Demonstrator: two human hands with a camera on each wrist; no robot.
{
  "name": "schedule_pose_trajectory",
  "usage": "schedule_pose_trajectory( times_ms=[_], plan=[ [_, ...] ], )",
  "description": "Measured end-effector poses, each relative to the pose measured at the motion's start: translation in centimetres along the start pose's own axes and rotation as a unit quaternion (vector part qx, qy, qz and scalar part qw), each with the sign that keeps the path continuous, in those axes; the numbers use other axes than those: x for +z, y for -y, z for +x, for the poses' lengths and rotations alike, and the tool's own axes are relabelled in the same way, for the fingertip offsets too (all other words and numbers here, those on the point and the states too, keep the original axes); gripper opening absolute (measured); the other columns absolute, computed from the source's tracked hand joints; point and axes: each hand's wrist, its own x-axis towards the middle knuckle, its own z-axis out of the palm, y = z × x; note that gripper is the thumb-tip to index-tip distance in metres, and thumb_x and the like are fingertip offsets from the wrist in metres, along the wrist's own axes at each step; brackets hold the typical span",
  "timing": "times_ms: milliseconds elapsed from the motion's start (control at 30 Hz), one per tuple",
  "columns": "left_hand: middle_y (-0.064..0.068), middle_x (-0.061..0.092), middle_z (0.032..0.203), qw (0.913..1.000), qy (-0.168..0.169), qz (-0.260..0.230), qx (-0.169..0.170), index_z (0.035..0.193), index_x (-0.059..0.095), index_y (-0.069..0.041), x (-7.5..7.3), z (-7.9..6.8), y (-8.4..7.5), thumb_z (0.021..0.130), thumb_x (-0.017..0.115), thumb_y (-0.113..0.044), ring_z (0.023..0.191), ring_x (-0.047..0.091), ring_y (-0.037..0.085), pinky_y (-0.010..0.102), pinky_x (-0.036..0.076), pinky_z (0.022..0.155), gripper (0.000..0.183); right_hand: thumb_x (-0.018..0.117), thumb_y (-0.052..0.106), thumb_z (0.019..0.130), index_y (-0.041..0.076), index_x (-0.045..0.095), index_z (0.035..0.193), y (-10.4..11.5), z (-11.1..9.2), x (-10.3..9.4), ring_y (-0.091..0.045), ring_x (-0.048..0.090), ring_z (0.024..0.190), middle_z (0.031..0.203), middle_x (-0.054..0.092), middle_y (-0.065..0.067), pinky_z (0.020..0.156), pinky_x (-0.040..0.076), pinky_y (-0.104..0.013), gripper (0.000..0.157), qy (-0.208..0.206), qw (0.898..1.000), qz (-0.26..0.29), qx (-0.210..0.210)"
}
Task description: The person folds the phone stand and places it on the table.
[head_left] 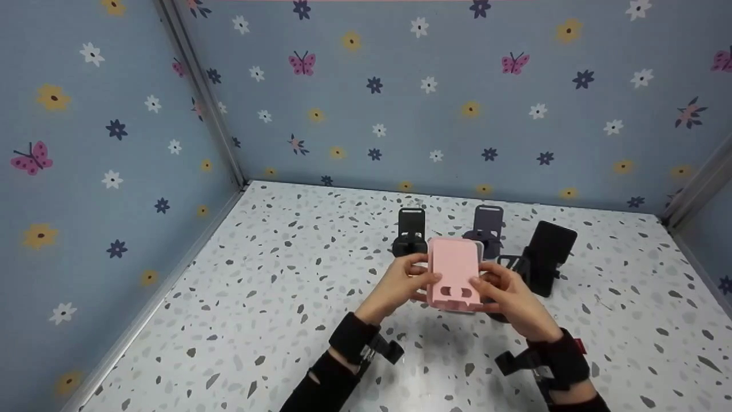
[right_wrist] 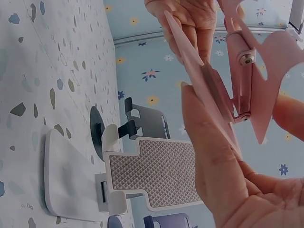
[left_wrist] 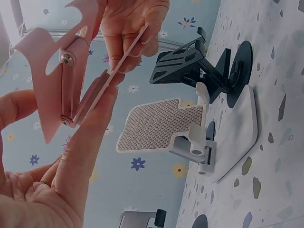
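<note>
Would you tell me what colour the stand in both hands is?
The stand is pale pink; the head view shows it best.

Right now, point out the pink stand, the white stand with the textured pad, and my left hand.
Pink stand (head_left: pixel 456 266): head view, its flat panel.
White stand (right_wrist: pixel 137 171): right wrist view, its textured pad.
Left hand (head_left: pixel 400 282): head view, middle of the hand.

Blue flowered back wall beyond fingers; matching left wall and right wall well apart from them. Grey corner strip far left. White speckled tabletop below fingers.
</note>
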Motion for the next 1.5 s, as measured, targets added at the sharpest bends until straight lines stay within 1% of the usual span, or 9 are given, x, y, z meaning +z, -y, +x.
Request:
schedule_pose_trajectory(
  times_ms=[433, 600, 700, 867, 933, 1100, 1233, 1367, 1500],
  plan=[
    [0.023, 0.072, 0.107, 0.9999, -0.005, -0.014, 0.007, 0.133, 0.053, 0.005, 0.1, 0.0, 0.0, 0.090, 0.067, -0.007, 0.074, 0.071, 0.016, 0.034, 0.063, 0.065, 0.047, 0.060, 0.016, 0.099, -0.011, 0.037, 0.139, 0.1, -0.2, 0.2, -0.010, 0.068, 0.086, 0.098, 0.063, 0.000, 0.076, 0.062, -0.030, 0.053, -0.026, 0.999, -0.030, -0.010],
    [0.022, 0.072, 0.106, 0.9996, -0.004, -0.024, 0.014, 0.131, 0.055, 0.004, 0.1, 0.1, -0.1, 0.089, 0.068, -0.007, 0.073, 0.070, 0.015, 0.036, 0.063, 0.067, 0.045, 0.063, 0.017, 0.097, -0.009, 0.044, 0.137, 0.6, -0.5, 0.5, -0.010, 0.068, 0.087, 0.104, 0.063, -0.012, 0.076, 0.062, -0.028, 0.052, -0.062, 0.992, -0.109, -0.032],
    [0.022, 0.072, 0.105, 0.9992, -0.001, -0.035, 0.019, 0.129, 0.056, 0.005, 0.0, 0.1, -0.1, 0.089, 0.068, -0.006, 0.072, 0.070, 0.014, 0.036, 0.063, 0.067, 0.043, 0.064, 0.018, 0.097, -0.007, 0.054, 0.133, 0.9, -0.7, 0.9, -0.010, 0.069, 0.083, 0.106, 0.068, -0.016, 0.074, 0.061, -0.026, 0.045, -0.101, 0.968, -0.217, -0.077],
    [0.024, 0.071, 0.109, 0.9992, 0.003, -0.036, 0.020, 0.131, 0.055, 0.005, -0.4, -0.1, -0.3, 0.090, 0.067, -0.007, 0.073, 0.071, 0.014, 0.036, 0.063, 0.068, 0.044, 0.060, 0.013, 0.098, -0.002, 0.058, 0.134, 0.9, -1.4, 1.8, -0.024, 0.069, 0.093, 0.111, 0.072, -0.016, 0.082, 0.057, -0.039, 0.039, -0.174, 0.903, -0.359, -0.159],
    [0.024, 0.071, 0.111, 0.9994, 0.001, -0.031, 0.018, 0.131, 0.055, 0.005, -0.7, -0.2, -0.4, 0.090, 0.067, -0.007, 0.075, 0.071, 0.014, 0.035, 0.063, 0.068, 0.044, 0.058, 0.010, 0.099, -0.001, 0.054, 0.138, 0.8, -1.7, 1.9, -0.035, 0.064, 0.107, 0.122, 0.067, -0.021, 0.092, 0.053, -0.050, 0.041, -0.186, 0.881, -0.393, -0.188],
    [0.024, 0.071, 0.110, 0.9993, -0.011, -0.030, 0.018, 0.131, 0.054, 0.006, -1.7, -0.5, -0.1, 0.091, 0.066, -0.006, 0.074, 0.070, 0.012, 0.032, 0.063, 0.066, 0.044, 0.058, 0.009, 0.099, 0.002, 0.044, 0.147, -0.1, -2.2, 1.5, -0.045, 0.037, 0.140, 0.146, 0.050, -0.022, 0.112, 0.032, -0.064, 0.050, -0.184, 0.834, -0.474, -0.214],
    [0.023, 0.072, 0.108, 0.9993, -0.021, -0.030, 0.011, 0.131, 0.054, 0.007, -2.7, -0.9, 0.1, 0.090, 0.066, -0.007, 0.073, 0.069, 0.011, 0.034, 0.063, 0.068, 0.045, 0.060, 0.013, 0.098, 0.007, 0.040, 0.151, -1.2, -2.4, 0.9, -0.041, 0.026, 0.147, 0.154, 0.043, -0.016, 0.115, 0.024, -0.068, 0.057, -0.186, 0.800, -0.531, -0.209],
    [0.021, 0.072, 0.108, 0.9990, -0.032, -0.030, -0.005, 0.135, 0.051, 0.007, -4.0, -1.5, 0.3, 0.090, 0.065, -0.008, 0.073, 0.069, 0.010, 0.033, 0.063, 0.070, 0.049, 0.060, 0.018, 0.098, 0.011, 0.037, 0.153, -2.2, -2.7, -0.1, -0.036, 0.021, 0.151, 0.158, 0.038, -0.013, 0.116, 0.019, -0.069, 0.060, -0.189, 0.778, -0.566, -0.196],
    [0.020, 0.073, 0.107, 0.9977, -0.059, -0.025, -0.022, 0.137, 0.049, 0.008, -5.8, -2.1, 0.7, 0.090, 0.065, -0.009, 0.072, 0.069, 0.009, 0.030, 0.063, 0.068, 0.052, 0.060, 0.020, 0.098, 0.011, 0.036, 0.153, -3.0, -3.1, -1.0, -0.036, 0.019, 0.152, 0.159, 0.035, -0.015, 0.116, 0.019, -0.070, 0.061, -0.190, 0.770, -0.579, -0.189]
  ],
)
